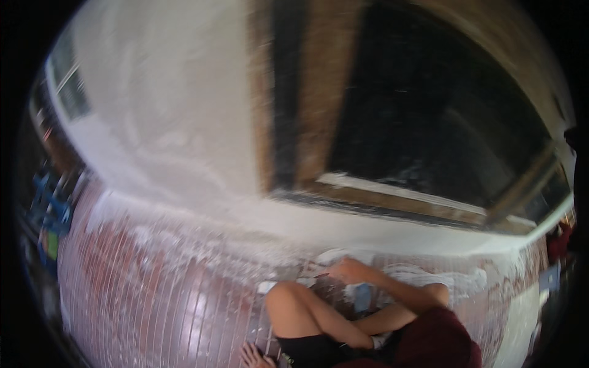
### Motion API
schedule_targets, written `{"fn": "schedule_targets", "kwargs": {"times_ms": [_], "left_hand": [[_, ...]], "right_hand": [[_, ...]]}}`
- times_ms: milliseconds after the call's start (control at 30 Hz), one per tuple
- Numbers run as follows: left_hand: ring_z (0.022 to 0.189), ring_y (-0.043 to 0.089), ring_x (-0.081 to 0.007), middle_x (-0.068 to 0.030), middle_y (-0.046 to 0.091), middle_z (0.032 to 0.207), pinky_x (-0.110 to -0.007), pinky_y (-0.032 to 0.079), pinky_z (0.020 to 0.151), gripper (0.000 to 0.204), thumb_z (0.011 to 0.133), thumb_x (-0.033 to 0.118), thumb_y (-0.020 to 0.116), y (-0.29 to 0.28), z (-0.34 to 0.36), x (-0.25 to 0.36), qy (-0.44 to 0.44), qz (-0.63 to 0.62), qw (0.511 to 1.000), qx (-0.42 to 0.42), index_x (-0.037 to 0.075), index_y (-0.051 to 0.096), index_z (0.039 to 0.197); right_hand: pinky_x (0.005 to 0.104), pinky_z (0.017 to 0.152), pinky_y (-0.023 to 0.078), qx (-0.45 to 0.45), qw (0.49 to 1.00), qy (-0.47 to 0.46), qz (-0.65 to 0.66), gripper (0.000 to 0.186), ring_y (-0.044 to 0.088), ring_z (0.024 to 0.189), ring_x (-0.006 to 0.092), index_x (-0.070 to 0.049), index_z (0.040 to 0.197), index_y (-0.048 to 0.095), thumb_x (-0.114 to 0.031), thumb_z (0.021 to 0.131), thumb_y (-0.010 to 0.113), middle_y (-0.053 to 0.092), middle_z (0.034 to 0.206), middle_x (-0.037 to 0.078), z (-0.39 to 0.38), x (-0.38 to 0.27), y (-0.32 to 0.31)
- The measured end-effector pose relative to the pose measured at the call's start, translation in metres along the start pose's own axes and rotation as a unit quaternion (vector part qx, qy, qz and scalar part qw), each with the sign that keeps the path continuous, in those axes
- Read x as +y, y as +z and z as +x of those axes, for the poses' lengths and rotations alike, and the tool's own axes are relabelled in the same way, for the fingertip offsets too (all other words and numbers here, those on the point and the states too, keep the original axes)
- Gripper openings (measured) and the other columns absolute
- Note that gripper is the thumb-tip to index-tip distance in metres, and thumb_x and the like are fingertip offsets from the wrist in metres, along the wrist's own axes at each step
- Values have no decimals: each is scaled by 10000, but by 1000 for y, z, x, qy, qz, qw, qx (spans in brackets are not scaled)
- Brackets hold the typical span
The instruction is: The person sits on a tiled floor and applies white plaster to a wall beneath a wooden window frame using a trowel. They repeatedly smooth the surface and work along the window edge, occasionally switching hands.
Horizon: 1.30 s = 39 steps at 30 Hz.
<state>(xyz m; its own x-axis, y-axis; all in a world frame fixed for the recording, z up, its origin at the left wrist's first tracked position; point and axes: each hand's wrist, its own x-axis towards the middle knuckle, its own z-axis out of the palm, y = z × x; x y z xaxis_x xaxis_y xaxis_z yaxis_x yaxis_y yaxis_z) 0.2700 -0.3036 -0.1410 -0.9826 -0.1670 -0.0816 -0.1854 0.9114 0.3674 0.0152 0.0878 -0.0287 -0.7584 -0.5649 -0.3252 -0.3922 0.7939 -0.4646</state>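
Observation:
My right hand (pixel 348 270) is closed, low over the floor at the foot of the white wall (pixel 172 104). A small thin tool with a reddish part (pixel 321 275) pokes out at its left; blur hides its exact kind. White powdery residue (pixel 337 253) lies around that hand. My left hand (pixel 254 356) rests on the tiled floor (pixel 153 294) beside my left leg, its fingers spread. Between my bent legs and the right hand lies a blue-grey flat piece (pixel 363 297). A small white piece (pixel 266 286) sits by my knee.
A wood-framed window (pixel 429 110) with dark panes fills the upper right, its sill (pixel 399 196) dusted white. Blue items (pixel 52 202) stand at the far left. At the far right are a light-blue object (pixel 550 278) and something red (pixel 558 241).

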Motion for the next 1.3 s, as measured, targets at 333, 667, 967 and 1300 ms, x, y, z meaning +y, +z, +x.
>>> {"fn": "schedule_targets", "kwargs": {"times_ms": [333, 667, 967, 1300], "left_hand": [[967, 594, -412, -237, 645, 1060, -507, 452, 856, 512, 919, 430, 463, 16, 53, -8, 43, -26, 983, 179, -7, 653, 1105], [973, 644, -342, -255, 663, 1071, -427, 518, 901, 459, 1007, 257, 338, -140, 223, 297, 90, -490, 823, 273, -103, 596, 1124], [1204, 557, -224, -113, 540, 1365, -375, 420, 1036, 554, 1014, 394, 482, -64, 51, 536, 206, -445, 522, -698, -1, 460, 1401], [1306, 491, -343, -104, 536, 1407, -404, 421, 1075, 460, 951, 113, 549, -1, -48, 615, 701, -161, 631, -292, 121, 505, 1408]], "right_hand": [[281, 884, 489, 531, 518, 64, 668, 346, 624, 1004, 129, 5, 1279, 572, -163, 978, 602, 655, 1144, 65, -254, -48, 38], [276, 837, 521, 543, 494, 26, 679, 339, 627, 992, 113, -20, 1290, 554, -156, 983, 598, 670, 1108, 73, -276, -31, 30], [238, 784, 515, 561, 503, -12, 657, 270, 632, 943, 93, -36, 1211, 555, -103, 960, 629, 683, 1073, 68, -332, -11, 19], [427, 863, 487, 711, 418, 545, 148, 336, 620, 990, 380, 21, 1111, 632, -216, 876, 668, 653, 1087, 208, -518, 84, 203]]}}
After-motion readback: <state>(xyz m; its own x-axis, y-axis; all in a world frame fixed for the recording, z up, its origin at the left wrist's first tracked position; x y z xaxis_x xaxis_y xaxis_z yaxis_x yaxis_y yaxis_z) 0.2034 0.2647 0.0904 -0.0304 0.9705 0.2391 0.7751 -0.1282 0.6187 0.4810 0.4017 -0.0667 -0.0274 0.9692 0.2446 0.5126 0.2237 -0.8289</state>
